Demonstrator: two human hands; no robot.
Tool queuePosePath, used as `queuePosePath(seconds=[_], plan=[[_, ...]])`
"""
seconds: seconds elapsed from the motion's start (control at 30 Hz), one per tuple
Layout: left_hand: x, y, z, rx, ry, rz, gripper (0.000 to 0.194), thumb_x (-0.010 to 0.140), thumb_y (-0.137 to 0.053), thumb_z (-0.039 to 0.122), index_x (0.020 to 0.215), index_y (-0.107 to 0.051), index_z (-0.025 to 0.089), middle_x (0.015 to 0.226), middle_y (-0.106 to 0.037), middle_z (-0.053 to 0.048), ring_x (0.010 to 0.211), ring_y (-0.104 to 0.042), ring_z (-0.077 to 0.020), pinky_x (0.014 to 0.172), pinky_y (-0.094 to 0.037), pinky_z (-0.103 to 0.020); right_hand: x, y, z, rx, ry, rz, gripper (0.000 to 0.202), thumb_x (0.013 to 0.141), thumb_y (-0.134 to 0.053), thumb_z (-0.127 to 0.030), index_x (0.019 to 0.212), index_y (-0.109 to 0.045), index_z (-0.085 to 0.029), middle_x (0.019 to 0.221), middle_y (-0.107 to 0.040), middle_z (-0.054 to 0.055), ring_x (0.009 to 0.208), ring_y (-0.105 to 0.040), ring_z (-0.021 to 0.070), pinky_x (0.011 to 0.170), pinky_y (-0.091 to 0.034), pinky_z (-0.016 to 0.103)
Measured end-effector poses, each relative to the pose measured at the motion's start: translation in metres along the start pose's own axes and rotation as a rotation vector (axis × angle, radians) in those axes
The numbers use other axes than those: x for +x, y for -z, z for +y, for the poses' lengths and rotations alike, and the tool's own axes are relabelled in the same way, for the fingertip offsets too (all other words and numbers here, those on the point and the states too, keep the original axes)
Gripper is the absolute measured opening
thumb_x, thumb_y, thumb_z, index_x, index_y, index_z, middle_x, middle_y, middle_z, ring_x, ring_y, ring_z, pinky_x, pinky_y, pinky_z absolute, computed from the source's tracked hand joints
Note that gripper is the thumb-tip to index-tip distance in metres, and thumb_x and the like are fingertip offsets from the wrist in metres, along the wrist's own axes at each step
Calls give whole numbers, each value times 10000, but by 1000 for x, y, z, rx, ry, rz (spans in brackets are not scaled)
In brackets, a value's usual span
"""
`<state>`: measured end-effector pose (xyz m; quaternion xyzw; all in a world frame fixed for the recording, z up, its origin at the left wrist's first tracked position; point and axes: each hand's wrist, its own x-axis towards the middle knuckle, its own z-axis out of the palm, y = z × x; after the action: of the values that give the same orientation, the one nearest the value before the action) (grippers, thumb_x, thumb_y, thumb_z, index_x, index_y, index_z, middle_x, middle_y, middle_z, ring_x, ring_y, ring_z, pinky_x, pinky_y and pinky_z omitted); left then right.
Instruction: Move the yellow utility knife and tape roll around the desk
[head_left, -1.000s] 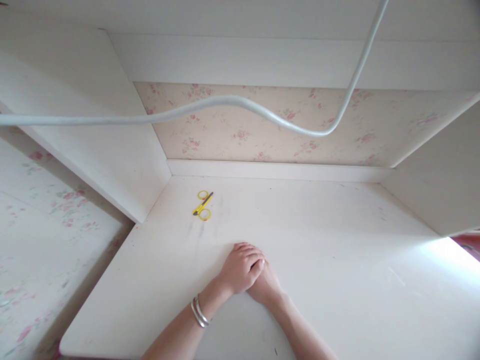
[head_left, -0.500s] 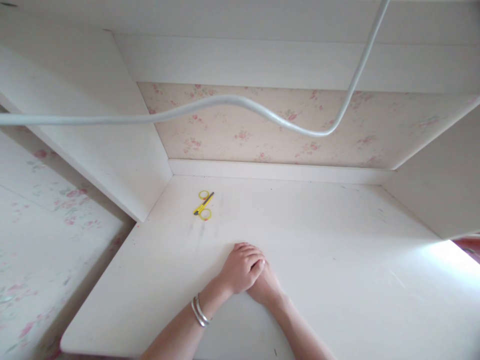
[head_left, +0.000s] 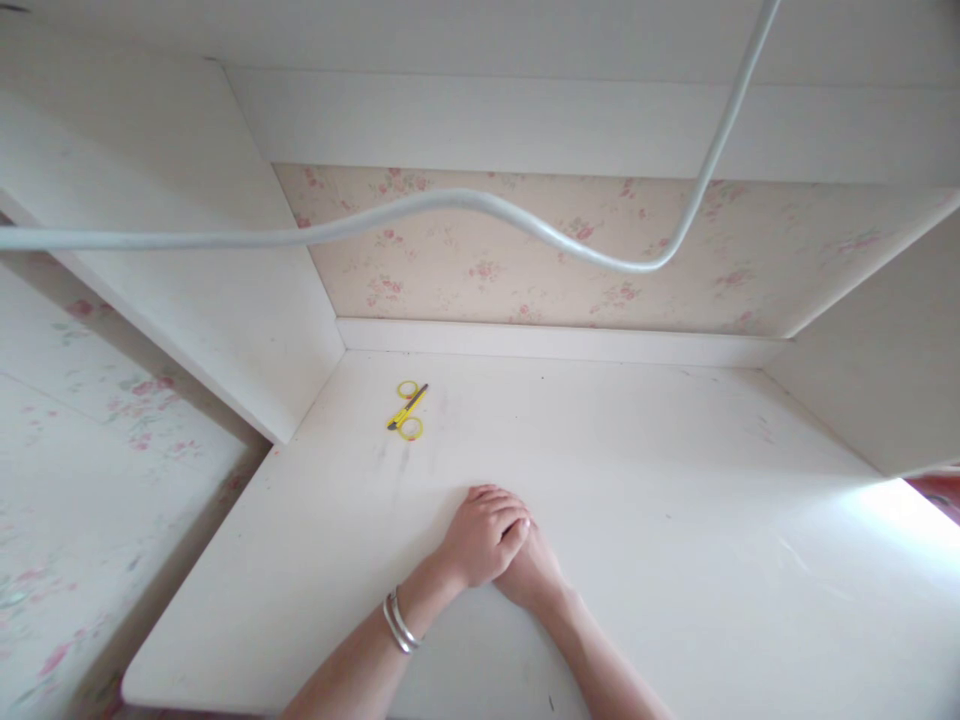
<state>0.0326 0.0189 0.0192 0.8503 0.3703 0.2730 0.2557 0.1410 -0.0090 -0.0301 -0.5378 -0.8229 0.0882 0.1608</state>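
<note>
My left hand (head_left: 480,535) lies over my right hand (head_left: 534,570), its fingers curled round it, both resting on the white desk (head_left: 675,600). The fingers of my right hand are mostly hidden beneath. Two silver bangles (head_left: 401,622) circle my left wrist. Ahead and to the left, apart from both hands, a yellow and dark utility knife (head_left: 409,407) lies slantwise. One yellow ring, seemingly a tape roll (head_left: 407,389), is on its far side. A second yellow tape roll (head_left: 411,430) is nearer to me, close against the knife.
A pale cable (head_left: 465,198) crosses the view above the desk. White side panels (head_left: 247,320) rise at left and right, with floral wallpaper (head_left: 484,270) at the back. The desk's left edge (head_left: 199,560) slants down to a rounded corner.
</note>
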Motion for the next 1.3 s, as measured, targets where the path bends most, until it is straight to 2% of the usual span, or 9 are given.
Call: queuePosePath(seconds=[0.5,0.63,0.73,0.8,0.87,0.93,1.0,1.13,1.3], plan=[[0,-1,0,7,-1,-16,255,920,-418,220,1001,-659,234,1026,-689,7,1021,-572,-154,1018,-343,-367,-1,-6,2,-1,16,17,503,858,-438,-168,1361,-430,-149,1265,-553,153,1112,-544,293,938,-459,411],[-1,11,-5,18,-34,-39,255,913,-437,231,1056,-648,234,1100,-659,-10,1070,-551,-152,1019,-379,-340,4,4,1,44,35,18,413,855,-464,-171,1262,-538,-161,1169,-617,141,1066,-573,270,924,-464,399],[3,44,-32,87,-20,30,319,868,-423,128,1085,-636,223,1158,-622,-32,1110,-528,-154,1008,-410,-323,10,19,-1,160,120,64,327,891,-466,-212,1196,-581,-223,1201,-613,76,1158,-517,224,1021,-384,401],[8,74,-62,191,22,99,406,798,-410,51,1102,-623,216,1179,-604,-36,1139,-510,-165,1045,-383,-349,13,27,-2,206,153,87,300,919,-445,-233,1185,-582,-256,1268,-575,37,1204,-479,195,1059,-334,400],[14,103,-97,299,88,154,411,778,-400,60,1089,-627,202,1199,-587,-40,1174,-486,-178,1081,-342,-363,15,30,-2,219,148,99,284,927,-439,-238,1166,-591,-260,1284,-566,26,1205,-478,181,1057,-331,389],[21,125,-130,393,178,120,396,788,-423,134,1138,-605,173,1273,-541,-61,1231,-439,-209,1100,-307,-375,17,28,-1,220,140,109,271,921,-451,-239,1143,-605,-258,1266,-580,27,1197,-486,174,1044,-339,376],[27,139,-156,450,247,21,484,777,-461,217,1255,-522,163,1394,-438,-68,1310,-347,-241,1119,-257,-401,17,26,-1,216,136,121,265,914,-461,-237,1131,-612,-257,1255,-589,28,1190,-491,168,1036,-343,364],[35,143,-184,463,299,-144,620,779,-424,279,1382,-363,147,1503,-274,-70,1386,-207,-256,1131,-176,-430,17,27,-2,211,123,128,257,905,-476,-237,1116,-620,-256,1239,-601,26,1181,-500,159,1025,-350,351],[37,125,-196,421,348,-207,618,822,-336,285,1411,-303,103,1521,-221,-97,1407,-146,-268,1125,-180,-433,16,33,-4,215,104,115,253,899,-485,-228,1107,-627,-258,1226,-610,23,1173,-507,151,1019,-355,339]])
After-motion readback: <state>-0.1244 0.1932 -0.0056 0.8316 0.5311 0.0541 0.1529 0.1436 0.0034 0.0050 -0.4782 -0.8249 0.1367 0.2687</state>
